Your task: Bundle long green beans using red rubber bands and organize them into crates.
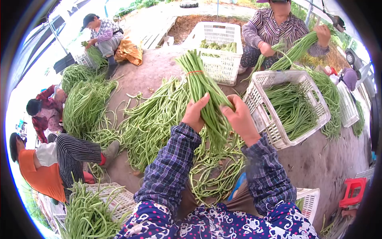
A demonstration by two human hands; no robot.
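A bundle of green yardlong beans [206,98] hangs in front of me, with a red band [195,72] around it near its upper end. My left hand [195,112] is closed around its left side below the band. At its right edge, my right hand [239,116] grips some of the beans between thumb and fingers. Under and behind the bundle, a large pile of loose yardlong beans [155,119] lies on the ground. To the right of my hands stands a white plastic crate [273,127] with beans in it.
Another white crate [220,67] with beans stands ahead. A co-worker [279,27] holds beans at the upper right; several people sit at the left beside a bean heap [86,107]. More crates stand at lower left [115,198] and lower right [312,203]. A red plastic stool [353,192] is far right.
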